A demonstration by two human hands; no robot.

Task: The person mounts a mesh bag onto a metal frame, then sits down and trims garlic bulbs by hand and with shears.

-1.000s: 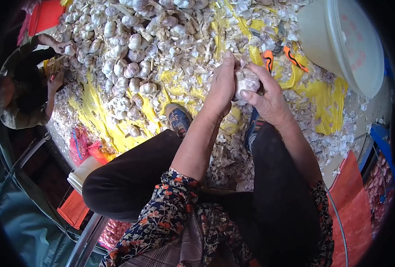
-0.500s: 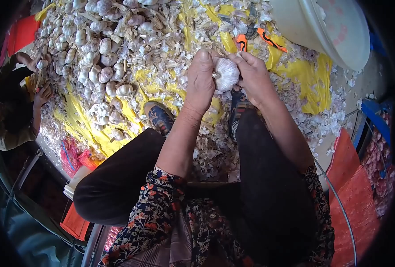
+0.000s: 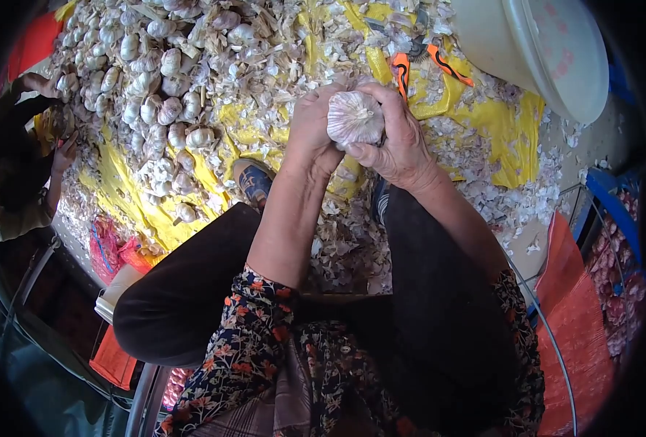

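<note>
A whole garlic bulb (image 3: pixel 353 119), white with faint purple streaks, is held up between both hands, one end facing the camera. My left hand (image 3: pixel 311 130) is closed against its left side, with most of the fingers hidden behind. From the other side, my right hand (image 3: pixel 403 142) wraps around it, thumb at the bottom and index finger along the top right. Beyond my hands, shears with orange-and-black handles (image 3: pixel 448 65) lie among the garlic skins. Many garlic bulbs (image 3: pixel 170 111) are heaped at the upper left.
Dry skins cover a yellow sheet (image 3: pixel 503 138) on the ground. A large whitish tub (image 3: pixel 512 51) stands at the upper right. On the left, another person's hand (image 3: pixel 66 151) is near the heap. Red sacking (image 3: pixel 574 306) lies at the right, and my shoe (image 3: pixel 253 180) is below the heap.
The bulb has turned so that one end faces the camera, and it has shifted slightly left. My right hand has moved lower and grips around it, while the left has slipped to its side.
</note>
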